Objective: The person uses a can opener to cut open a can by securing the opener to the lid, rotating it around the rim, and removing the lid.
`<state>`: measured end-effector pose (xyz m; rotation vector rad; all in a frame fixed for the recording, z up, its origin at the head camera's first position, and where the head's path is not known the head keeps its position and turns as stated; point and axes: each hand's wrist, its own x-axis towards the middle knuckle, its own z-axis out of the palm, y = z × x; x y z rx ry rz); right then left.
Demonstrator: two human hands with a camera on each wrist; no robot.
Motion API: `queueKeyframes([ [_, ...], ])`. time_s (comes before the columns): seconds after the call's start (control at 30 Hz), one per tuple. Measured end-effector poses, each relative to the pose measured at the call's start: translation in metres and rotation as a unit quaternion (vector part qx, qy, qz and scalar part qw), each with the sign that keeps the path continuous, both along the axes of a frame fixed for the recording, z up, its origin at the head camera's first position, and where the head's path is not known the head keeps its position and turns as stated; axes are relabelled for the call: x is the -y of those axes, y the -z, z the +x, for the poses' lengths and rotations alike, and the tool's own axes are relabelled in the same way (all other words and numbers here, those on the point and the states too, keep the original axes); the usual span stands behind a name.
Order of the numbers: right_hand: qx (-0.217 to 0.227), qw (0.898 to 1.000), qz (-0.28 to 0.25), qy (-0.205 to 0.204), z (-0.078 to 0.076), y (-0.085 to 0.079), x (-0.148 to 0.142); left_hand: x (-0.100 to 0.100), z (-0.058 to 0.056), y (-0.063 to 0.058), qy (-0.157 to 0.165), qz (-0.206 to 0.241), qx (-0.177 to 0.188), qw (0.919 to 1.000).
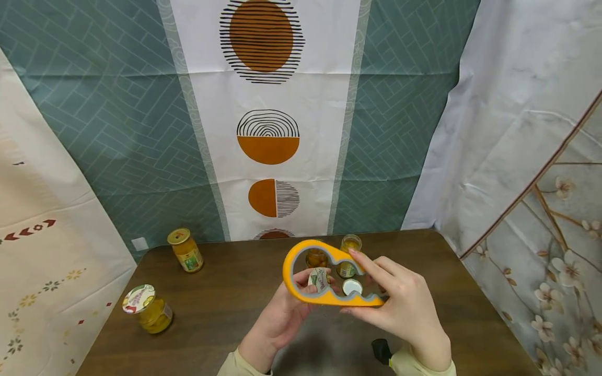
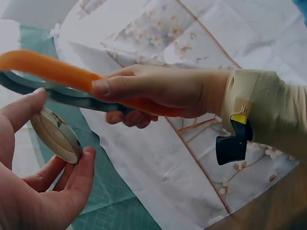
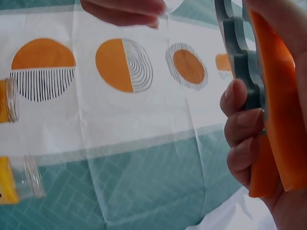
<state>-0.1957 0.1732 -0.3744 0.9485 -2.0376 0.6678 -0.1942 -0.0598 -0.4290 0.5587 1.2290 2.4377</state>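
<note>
My left hand [image 1: 282,319] pinches a round metal jar lid [image 2: 55,136] between thumb and fingers; its printed top faces the head camera and its pale underside shows in the left wrist view. Just to the right and above, my right hand [image 1: 404,292] grips an orange jar opener [image 1: 290,269] with a grey scalloped inner edge by its handles. The opener is held up in front of the left hand and partly hides it. Through its gap I see an uncapped glass jar [image 1: 347,270], another jar [image 1: 316,258] and a white round lid [image 1: 352,286] on the table.
On the left of the brown table [image 1: 211,313] stand a jar with a gold lid [image 1: 189,256] and a jar with a printed lid [image 1: 155,314]. A patterned cloth [image 1: 273,222] hangs behind the table's back edge. A dark device [image 1: 381,351] sits at my right wrist.
</note>
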Motion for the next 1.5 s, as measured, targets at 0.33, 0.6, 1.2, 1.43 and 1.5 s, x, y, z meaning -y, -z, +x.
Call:
queueKeyframes([
  [0.33,-0.008,0.997,-0.042,0.066,-0.005,-0.001,-0.008,-0.002,-0.007,0.003,-0.07,-0.084,-0.005,0.994],
  [0.6,0.001,0.996,-0.045,0.081,-0.009,0.001,-0.01,-0.005,-0.02,0.018,-0.201,-0.228,-0.074,0.9499],
  [1.2,0.008,0.995,-0.053,0.083,0.0,-0.001,-0.008,-0.019,-0.054,0.111,-0.269,-0.475,-0.158,0.8226],
  [1.43,0.003,0.995,-0.052,0.081,0.0,-0.005,-0.006,-0.018,-0.06,0.122,-0.278,-0.49,-0.141,0.8144],
  [1.5,0.004,0.995,-0.051,0.081,-0.001,-0.005,-0.007,-0.017,-0.062,0.126,-0.277,-0.491,-0.141,0.8139],
])
